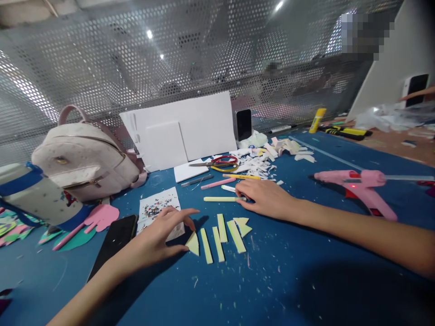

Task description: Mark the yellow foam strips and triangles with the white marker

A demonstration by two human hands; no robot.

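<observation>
Several pale yellow strips (218, 244) lie on the blue table (251, 290), with a notched yellow piece (243, 226) at their right end. At their left end, my left hand (163, 235) has its thumb and a finger closed on a small yellow triangle (193, 244). My right hand (261, 197) rests on the table, its fingertips closed on the end of a yellow-green marker (219, 199). Behind that hand lie a white-bodied marker (228, 188), a pink pen (218, 183) and an orange pen (241, 176).
A pink glue gun (360, 181) lies to the right, its red light lit. Behind are red-and-yellow scissors (224, 163) and white scraps (254, 163). On the left are a black phone (115, 240), a sheet with beads (159, 203), a bottle (44, 199) and a backpack (84, 158).
</observation>
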